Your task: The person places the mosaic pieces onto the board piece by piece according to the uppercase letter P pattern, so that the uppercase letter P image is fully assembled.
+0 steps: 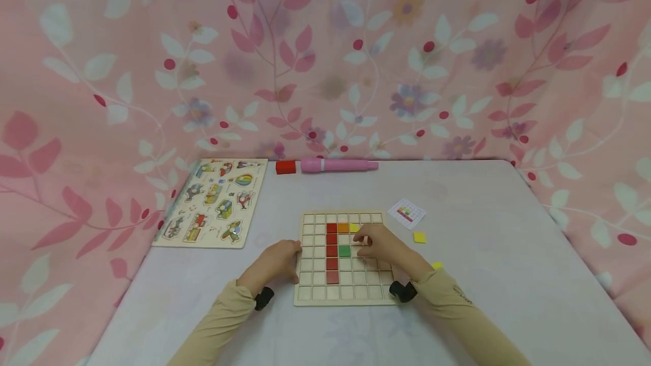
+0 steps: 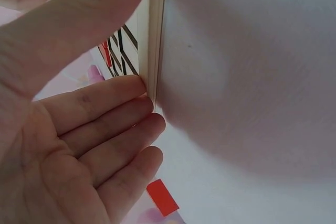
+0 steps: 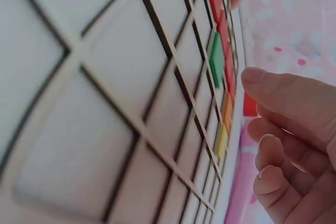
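Observation:
A wooden grid board (image 1: 320,292) lies flat on the table. In its squares sit a column of several red tiles (image 1: 332,251), an orange tile (image 1: 343,228), a yellow tile (image 1: 354,228) and a green tile (image 1: 344,251). At the board's left edge, my left hand (image 1: 277,260) touches the side with fairly straight fingers; the thumb lies along the same edge in the left wrist view. My right hand (image 1: 378,244) hovers above the board's right part. Its fingers (image 3: 270,177) are loosely bent, thumb apart from them, and nothing shows between them.
Right of the board lie a small pattern card (image 1: 407,213), a loose yellow tile (image 1: 419,237) and another yellow tile (image 1: 437,265) partly behind my right wrist. A picture puzzle board (image 1: 213,202) lies at the left. A red block (image 1: 286,167) and a pink toy microphone (image 1: 338,165) sit along the back edge.

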`<state>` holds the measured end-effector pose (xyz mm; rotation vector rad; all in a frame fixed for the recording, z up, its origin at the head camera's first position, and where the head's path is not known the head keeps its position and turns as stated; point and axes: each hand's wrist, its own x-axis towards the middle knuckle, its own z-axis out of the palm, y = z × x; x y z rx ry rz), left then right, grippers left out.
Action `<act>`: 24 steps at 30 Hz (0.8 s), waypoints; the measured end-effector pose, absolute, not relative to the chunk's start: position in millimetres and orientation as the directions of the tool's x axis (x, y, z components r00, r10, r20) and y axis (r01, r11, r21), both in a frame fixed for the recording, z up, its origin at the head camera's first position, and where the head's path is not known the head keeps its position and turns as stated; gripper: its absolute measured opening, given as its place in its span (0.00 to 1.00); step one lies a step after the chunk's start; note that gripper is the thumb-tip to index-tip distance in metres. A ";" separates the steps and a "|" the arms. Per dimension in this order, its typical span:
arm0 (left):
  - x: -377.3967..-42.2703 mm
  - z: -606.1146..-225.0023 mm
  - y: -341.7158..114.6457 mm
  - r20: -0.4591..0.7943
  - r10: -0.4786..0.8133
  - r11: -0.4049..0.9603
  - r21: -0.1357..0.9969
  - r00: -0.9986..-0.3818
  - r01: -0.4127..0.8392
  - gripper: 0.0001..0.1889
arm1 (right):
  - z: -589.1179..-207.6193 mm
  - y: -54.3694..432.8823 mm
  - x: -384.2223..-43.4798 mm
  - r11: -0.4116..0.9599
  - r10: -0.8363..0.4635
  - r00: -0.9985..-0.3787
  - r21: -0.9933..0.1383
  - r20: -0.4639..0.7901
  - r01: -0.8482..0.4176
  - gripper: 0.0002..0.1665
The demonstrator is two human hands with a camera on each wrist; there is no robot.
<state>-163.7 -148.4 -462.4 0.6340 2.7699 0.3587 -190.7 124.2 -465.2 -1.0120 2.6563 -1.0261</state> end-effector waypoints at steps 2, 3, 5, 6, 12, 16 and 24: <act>-163.4 -462.6 -148.9 -0.210 0.452 0.875 0.294 -0.867 0.385 0.35 | -460.7 133.7 -189.7 0.560 -0.615 -0.780 -0.629 0.121 -0.539 0.13; -163.3 -462.6 -149.1 -0.210 0.452 0.875 0.296 -0.867 0.384 0.35 | -458.6 138.7 -188.9 0.568 -0.608 -0.784 -0.621 0.127 -0.540 0.13; -163.2 -463.5 -149.3 -0.209 0.455 0.872 0.300 -0.866 0.386 0.36 | -453.8 149.6 -186.1 0.584 -0.585 -0.801 -0.617 0.131 -0.527 0.14; -163.3 -464.0 -149.4 -0.209 0.456 0.872 0.300 -0.865 0.387 0.36 | -451.0 155.2 -184.0 0.591 -0.574 -0.808 -0.614 0.135 -0.523 0.14; -162.9 -464.7 -149.3 -0.208 0.453 0.873 0.301 -0.867 0.384 0.36 | -443.6 191.9 -170.5 0.646 -0.497 -0.851 -0.584 0.169 -0.493 0.14; -162.7 -463.4 -150.6 -0.207 0.458 0.870 0.303 -0.865 0.388 0.35 | -445.2 216.0 -160.3 0.699 -0.429 -0.889 -0.563 0.163 -0.440 0.15; -164.1 -462.2 -149.9 -0.202 0.457 0.874 0.286 -0.866 0.394 0.33 | -458.8 250.3 -143.9 0.780 -0.330 -0.944 -0.555 0.028 -0.289 0.17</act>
